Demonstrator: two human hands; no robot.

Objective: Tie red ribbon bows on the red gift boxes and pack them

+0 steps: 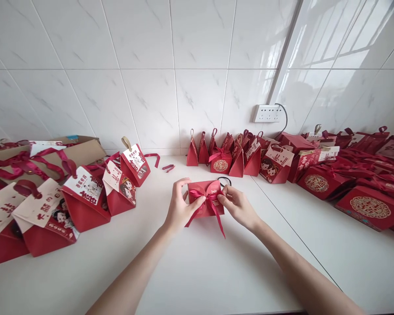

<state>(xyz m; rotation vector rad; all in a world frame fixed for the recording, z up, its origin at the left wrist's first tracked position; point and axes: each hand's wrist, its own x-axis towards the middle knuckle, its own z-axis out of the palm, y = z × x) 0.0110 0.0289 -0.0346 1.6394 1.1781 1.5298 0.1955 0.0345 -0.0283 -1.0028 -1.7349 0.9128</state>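
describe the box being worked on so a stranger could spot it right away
Find the white table below the tiled wall. In its middle, between the left hand and right hand, is a red box with a ribbon bow across its front. Unlike the other boxes, it has both hands on it.

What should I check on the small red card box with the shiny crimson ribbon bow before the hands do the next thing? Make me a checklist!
1. Left hand steadying the small red card box: ok, fingers at its left edge, thumb on the bow.
2. Right hand on the shiny crimson ribbon bow: ok, at its right side.
3. Bow pulled tight: cannot tell.
4. Space right behind the box free: not ok, a thin black loop shows there.
5. Filling inside: cannot tell.
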